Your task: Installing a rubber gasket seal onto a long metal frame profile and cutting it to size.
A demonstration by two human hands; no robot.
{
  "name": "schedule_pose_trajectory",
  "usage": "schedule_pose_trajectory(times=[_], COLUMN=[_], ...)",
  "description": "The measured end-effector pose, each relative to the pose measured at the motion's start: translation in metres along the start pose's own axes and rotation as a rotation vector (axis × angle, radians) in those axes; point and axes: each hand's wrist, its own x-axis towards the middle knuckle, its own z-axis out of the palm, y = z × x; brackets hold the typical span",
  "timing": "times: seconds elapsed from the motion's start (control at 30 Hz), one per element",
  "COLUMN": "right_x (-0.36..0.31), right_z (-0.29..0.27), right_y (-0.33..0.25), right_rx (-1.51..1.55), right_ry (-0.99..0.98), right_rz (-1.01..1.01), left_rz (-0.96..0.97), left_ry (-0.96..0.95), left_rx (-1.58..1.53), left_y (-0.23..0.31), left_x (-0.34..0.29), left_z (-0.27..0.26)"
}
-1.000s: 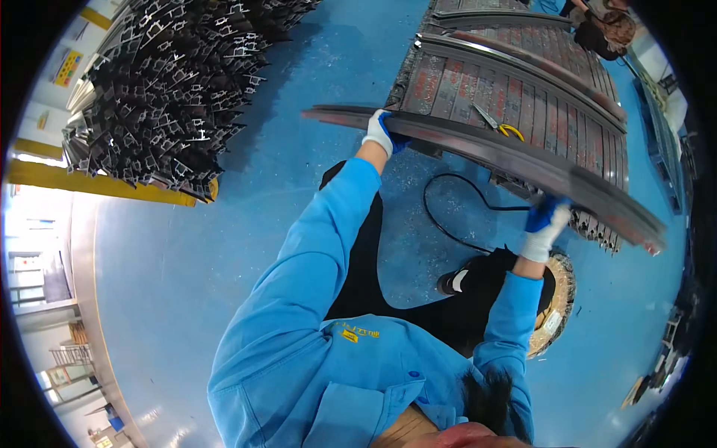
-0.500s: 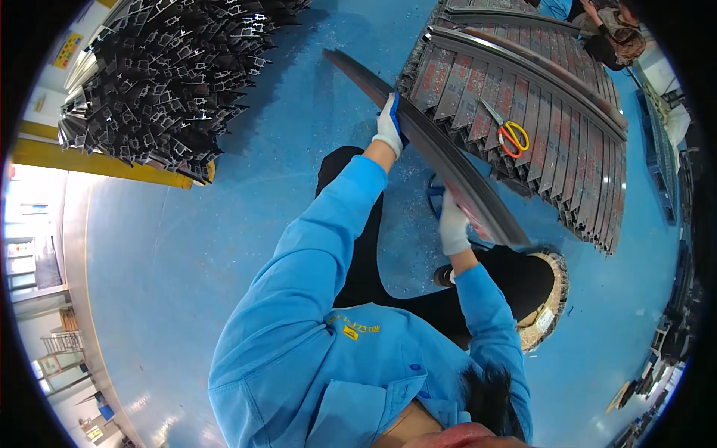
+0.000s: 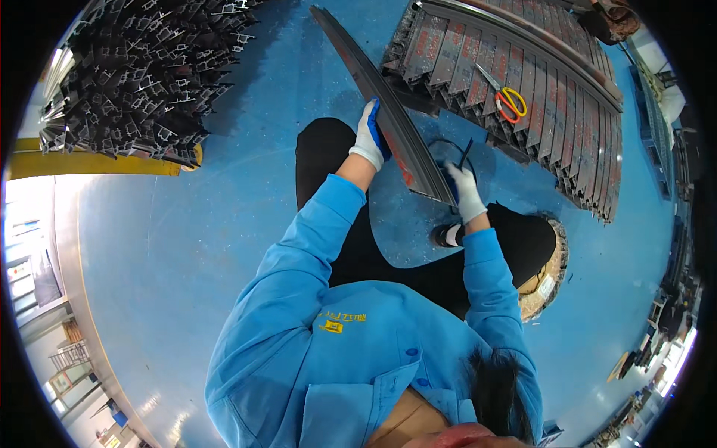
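Blue floor [image 3: 187, 246] spreads across the head view, with a bundle of dark profiles [image 3: 142, 82] over a yellow beam [image 3: 89, 162] at far left. Stacked grey profiles [image 3: 549, 142] stand at far right, scissors [image 3: 498, 90] with red and yellow handles lying on them. Between, a long dark bar [image 3: 388, 112] slants from far left to near right. The gloved left hand [image 3: 370, 134] grips its left edge; the gloved right hand [image 3: 467, 194] is beside its near end, fingers blurred, so whether it holds anything cannot be told.
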Motion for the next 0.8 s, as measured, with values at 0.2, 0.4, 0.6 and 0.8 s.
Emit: schedule_pose_trajectory(times=[0.2,0.4,0.6,0.8], right_x=[0.004,0.020,0.033,0.020], right_z=[-0.013,-0.006,0.027,0.004], right_y=[0.000,0.000,-0.005,-0.012], right_rx=[0.291,0.166,-0.124,-0.014], right_ry=[-0.027,0.025,0.259,0.302], right_rz=[0.256,0.025,0.108,0.056], left_rz=[-0.070,-0.265,-0.346,-0.344], left_ry=[-0.038,-0.203,-0.198,-0.177], left_rx=[0.078,-0.161,-0.130,-0.198], left_y=[-0.016,-0.042,-0.047,-0.060], left_x=[-0.015,-0.084,-0.090,-0.075], left_z=[0.004,0.011,0.000,-0.018])
